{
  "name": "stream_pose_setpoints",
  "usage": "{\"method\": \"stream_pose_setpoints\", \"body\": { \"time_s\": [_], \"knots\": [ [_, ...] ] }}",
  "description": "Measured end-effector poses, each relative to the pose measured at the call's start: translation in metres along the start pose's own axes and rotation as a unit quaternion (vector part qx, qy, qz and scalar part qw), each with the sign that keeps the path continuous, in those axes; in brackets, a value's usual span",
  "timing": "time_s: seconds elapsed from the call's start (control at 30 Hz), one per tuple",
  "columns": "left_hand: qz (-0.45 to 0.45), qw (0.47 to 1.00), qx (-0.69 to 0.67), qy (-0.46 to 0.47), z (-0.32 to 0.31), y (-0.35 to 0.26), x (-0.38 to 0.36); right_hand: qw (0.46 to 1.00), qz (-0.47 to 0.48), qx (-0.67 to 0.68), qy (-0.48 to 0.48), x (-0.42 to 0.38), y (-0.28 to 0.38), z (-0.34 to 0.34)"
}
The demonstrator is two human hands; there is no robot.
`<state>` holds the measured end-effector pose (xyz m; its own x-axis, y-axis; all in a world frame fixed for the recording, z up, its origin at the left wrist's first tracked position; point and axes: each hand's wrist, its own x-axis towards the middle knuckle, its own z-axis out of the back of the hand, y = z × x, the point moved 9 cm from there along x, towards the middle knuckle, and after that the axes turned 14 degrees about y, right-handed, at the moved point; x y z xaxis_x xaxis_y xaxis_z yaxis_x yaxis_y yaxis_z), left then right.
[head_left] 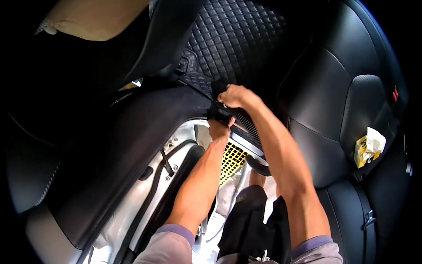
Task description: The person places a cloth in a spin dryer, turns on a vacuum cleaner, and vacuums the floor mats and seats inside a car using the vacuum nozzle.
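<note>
My right hand (235,96) is closed around the dark front end of a ribbed black hose (247,123), just above the door sill. The hose curves back beneath my right forearm. A thin dark rod-like strip (198,91) runs from near the hand towards the floor mat. My left hand (220,128) is closed at the inner edge of the sill, below the right one, its thumb beside the hose. What its fingers grip is hidden. Ahead of both hands lies a quilted black floor mat (235,37).
A black leather rear seat (318,119) stands on the right, with a yellow tissue pack (367,147) on it. The open door (118,145) is on the left. A yellow grate (232,160) shows on the ground below the sill. A beige cushion-like shape (96,17) is at top left.
</note>
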<state>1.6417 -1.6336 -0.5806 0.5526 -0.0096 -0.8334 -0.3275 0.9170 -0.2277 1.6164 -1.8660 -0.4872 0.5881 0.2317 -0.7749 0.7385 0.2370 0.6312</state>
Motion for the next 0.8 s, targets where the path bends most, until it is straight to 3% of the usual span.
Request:
{"method": "stream_pose_setpoints", "body": {
  "time_s": [0.03,0.07,0.1,0.13,0.17,0.23,0.3,0.33,0.37,0.43,0.5,0.57,0.63,0.7,0.73,0.77,0.8],
  "knots": [
    [-0.026,0.998,0.036,-0.033,-0.002,0.017,0.016,0.999,-0.013,-0.017,-0.034,0.018,-0.009,0.0],
    [-0.027,0.998,0.043,-0.035,0.003,-0.007,0.007,0.994,0.074,0.005,-0.081,0.086,-0.036,0.039],
    [-0.006,0.998,0.047,-0.034,0.005,-0.021,-0.024,0.948,0.07,-0.008,-0.312,0.047,-0.028,0.083],
    [0.008,0.998,-0.057,0.008,0.003,-0.041,-0.044,0.926,0.076,-0.011,-0.371,0.043,-0.028,0.09],
    [-0.096,0.995,-0.022,-0.03,-0.001,0.001,0.006,0.932,0.082,0.012,-0.352,0.056,-0.023,0.082],
    [-0.046,0.999,-0.023,0.011,0.005,0.001,0.0,0.866,0.054,0.284,-0.408,0.055,-0.052,0.123],
    [-0.007,0.995,-0.065,0.075,-0.008,0.007,0.007,0.884,0.049,0.248,-0.393,0.065,-0.044,0.098],
    [-0.04,0.997,-0.048,0.038,-0.002,0.011,-0.004,0.958,-0.005,0.155,-0.241,0.066,-0.035,0.052],
    [-0.079,0.996,-0.031,0.008,-0.001,0.001,-0.003,0.965,-0.01,0.165,-0.201,0.059,-0.033,0.045],
    [0.061,0.998,-0.02,0.027,0.0,-0.026,-0.039,0.995,0.003,0.03,-0.097,0.076,-0.033,-0.01],
    [0.013,0.993,-0.112,0.015,-0.003,0.003,-0.004,0.998,-0.027,0.015,-0.046,0.038,-0.026,-0.019],
    [0.058,0.998,0.008,0.033,-0.001,-0.002,-0.012,0.997,-0.032,0.058,-0.04,0.013,-0.031,0.001],
    [0.035,0.999,0.016,0.0,0.002,-0.017,-0.029,0.993,0.108,-0.053,0.013,0.001,0.004,0.028],
    [0.02,0.999,-0.022,0.028,-0.001,-0.022,-0.031,0.98,0.192,-0.029,-0.045,0.005,0.016,0.044],
    [0.022,1.0,0.013,0.01,0.001,-0.018,-0.03,0.934,0.067,0.35,0.027,-0.008,0.008,0.049],
    [0.023,1.0,0.014,0.01,-0.001,-0.014,-0.029,0.936,0.099,0.337,0.024,-0.007,0.013,0.053],
    [0.019,1.0,0.006,0.009,-0.001,-0.008,-0.027,0.977,0.147,0.153,-0.009,0.04,0.02,0.043]
  ]
}}
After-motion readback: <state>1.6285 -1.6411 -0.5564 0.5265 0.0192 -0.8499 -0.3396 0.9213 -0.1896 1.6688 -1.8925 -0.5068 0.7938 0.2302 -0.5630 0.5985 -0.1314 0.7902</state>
